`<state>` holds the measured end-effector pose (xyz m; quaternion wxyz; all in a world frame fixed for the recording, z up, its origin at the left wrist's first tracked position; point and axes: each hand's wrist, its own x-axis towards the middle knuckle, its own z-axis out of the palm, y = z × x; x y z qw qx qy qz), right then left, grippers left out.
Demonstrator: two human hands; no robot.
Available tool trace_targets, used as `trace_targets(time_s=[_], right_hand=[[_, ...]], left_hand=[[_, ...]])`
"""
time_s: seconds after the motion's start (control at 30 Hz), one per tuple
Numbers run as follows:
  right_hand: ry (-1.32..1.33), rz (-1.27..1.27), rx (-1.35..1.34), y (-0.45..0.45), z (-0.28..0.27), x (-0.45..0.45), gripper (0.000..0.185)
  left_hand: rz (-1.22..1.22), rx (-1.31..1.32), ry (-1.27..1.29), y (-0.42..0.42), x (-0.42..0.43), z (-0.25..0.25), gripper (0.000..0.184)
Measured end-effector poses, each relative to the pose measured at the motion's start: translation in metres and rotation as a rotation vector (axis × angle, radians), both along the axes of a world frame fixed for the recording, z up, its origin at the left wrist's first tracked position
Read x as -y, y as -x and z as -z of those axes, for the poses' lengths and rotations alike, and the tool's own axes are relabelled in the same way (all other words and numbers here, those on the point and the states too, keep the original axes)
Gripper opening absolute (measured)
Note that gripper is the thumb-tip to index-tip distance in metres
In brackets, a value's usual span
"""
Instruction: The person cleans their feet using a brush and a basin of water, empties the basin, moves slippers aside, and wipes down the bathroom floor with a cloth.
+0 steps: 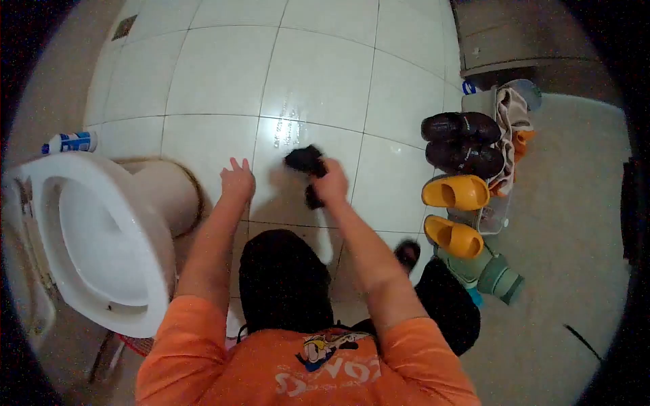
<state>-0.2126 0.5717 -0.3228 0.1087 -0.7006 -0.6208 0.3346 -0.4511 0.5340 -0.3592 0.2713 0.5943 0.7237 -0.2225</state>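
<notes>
Showing at your far left, a white plastic bottle with a blue label (74, 142) sits just past the rim of a white ceramic toilet with an oval bowl (159, 271). Below the toilet, part of a red mesh item (135, 344) peeks out near your orange short-sleeved shirt with a cartoon duck print (250, 372). To the right of the toilet's pedestal, your bare left hand (237, 181) is free, with its fingers loosely spread above the pale, glossy square floor tiles (318, 74).

Further right, near the middle of the view, you have a soft-looking black item (305, 161) in your bare right hand (330, 183). Your fingers are closed around it, and it sticks out on 2 sides of your grip. It is blurred, and you cannot tell whether it touches the tiles. Just beyond it, glistening wet streaks (288, 128) mark the floor.

Well to the right of your hands stand 2 dark, glossy shoes (464, 127), side by side, with 2 yellow slippers (457, 193) nearer to you. At their right is a brown, white and orange patterned cloth (511, 122); a grey-green item (501, 281) is near the slippers.
</notes>
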Motion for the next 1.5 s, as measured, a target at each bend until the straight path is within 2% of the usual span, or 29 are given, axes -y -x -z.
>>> trace_targets(time_s=[0.03,0.1,0.17,0.2,0.27,0.3,0.33,0.37,0.4,0.43,0.5,0.53,0.6,0.63,0.7,0.77,0.83,0.87,0.93,0.97,1.0,1.03,1.07,1.13,1.2,1.23,1.37,1.43,1.5], right_hand=[[-0.013,0.112,0.008,-0.012,-0.015,-0.018,0.046],[-0.069,0.267,-0.006,-0.056,-0.006,-0.054,0.048],[0.030,0.256,-0.009,-0.098,0.000,-0.089,0.052],[0.034,0.248,-0.014,-0.092,0.013,-0.092,0.052],[-0.107,0.197,0.540,-0.060,0.043,-0.092,0.056],[0.016,0.162,0.591,-0.027,0.034,-0.087,0.054],[0.008,0.135,0.611,0.003,0.038,-0.077,0.049],[0.107,0.036,0.506,0.038,0.009,-0.075,0.043],[0.080,-0.217,0.586,0.057,0.036,-0.064,0.041],[0.001,-0.369,0.423,0.081,0.028,-0.058,0.038],[-0.069,-0.661,0.098,0.113,0.028,-0.056,0.033],[-0.082,-0.660,0.104,0.110,0.032,-0.075,0.033],[0.001,-0.706,-0.179,0.110,0.043,-0.123,0.033],[0.065,-0.818,-0.207,0.095,0.004,-0.163,0.038],[0.137,-0.837,-0.107,0.055,-0.054,-0.226,0.038],[-0.097,-0.727,0.021,-0.009,-0.047,-0.266,0.035],[-0.288,-0.726,0.067,-0.066,-0.050,-0.285,0.045],[-0.296,-0.728,0.061,-0.090,-0.041,-0.290,0.045],[-0.292,-0.729,0.145,-0.126,-0.021,-0.286,0.063],[-0.292,-0.729,0.138,-0.127,-0.019,-0.278,0.063],[-0.267,-0.788,0.320,-0.122,-0.018,-0.265,0.072],[-0.238,-0.844,0.500,-0.116,-0.014,-0.259,0.081],[-0.067,-0.867,0.463,-0.116,0.007,-0.256,0.087],[-0.194,-0.826,0.482,-0.109,0.019,-0.259,0.076],[-0.249,-0.808,0.490,-0.107,0.023,-0.283,0.069],[-0.257,-0.798,0.500,-0.102,0.027,-0.305,0.067],[-0.381,-0.588,0.480,-0.074,0.042,-0.428,0.067],[-0.408,-0.536,0.437,-0.053,0.052,-0.445,0.065],[-0.426,-0.676,0.363,-0.040,0.055,-0.413,0.062]], left_hand=[[-0.009,0.029,0.112,0.001,-0.005,-0.011,0.077],[-0.003,0.061,0.175,0.001,-0.015,-0.036,0.080],[-0.015,0.091,0.234,0.001,-0.022,-0.036,0.083],[-0.029,0.069,0.252,0.000,-0.023,-0.028,0.087],[-0.054,0.041,0.281,0.001,-0.020,-0.007,0.090],[0.041,0.029,0.280,0.002,-0.013,0.006,0.083],[0.140,0.017,0.276,0.002,-0.008,0.013,0.075],[0.138,0.019,0.283,0.002,-0.007,0.012,0.075],[0.027,0.048,0.243,0.000,-0.005,0.006,0.068],[-0.085,0.075,0.197,-0.003,-0.005,0.002,0.061],[-0.098,0.080,0.241,-0.003,-0.009,-0.005,0.059],[-0.107,0.089,0.283,-0.005,-0.014,-0.006,0.056],[-0.135,0.089,0.289,-0.011,-0.015,-0.007,0.057],[-0.163,0.078,0.309,-0.012,-0.015,-0.008,0.058],[-0.143,0.053,0.326,-0.016,-0.014,-0.005,0.059],[-0.111,0.024,0.330,-0.021,-0.014,0.000,0.060],[-0.134,0.020,0.283,-0.020,-0.009,0.007,0.062],[-0.139,0.013,0.278,-0.018,-0.006,0.009,0.062],[-0.092,0.043,0.206,-0.013,0.009,0.021,0.062],[-0.093,0.037,0.208,-0.008,0.024,0.043,0.062],[-0.005,0.004,0.166,-0.003,0.045,0.076,0.063],[0.083,-0.031,0.126,-0.004,0.044,0.078,0.063],[0.077,-0.036,0.133,-0.004,0.046,0.077,0.063],[-0.177,0.161,0.190,-0.008,0.016,0.014,0.064],[-0.185,0.126,0.288,-0.012,-0.002,-0.011,0.065],[-0.182,0.100,0.384,-0.013,-0.010,-0.018,0.066],[-0.330,0.085,0.481,-0.023,-0.037,-0.030,0.068],[-0.312,0.071,0.481,-0.028,-0.036,-0.030,0.073],[-0.302,0.050,0.510,-0.032,-0.039,-0.037,0.074]])
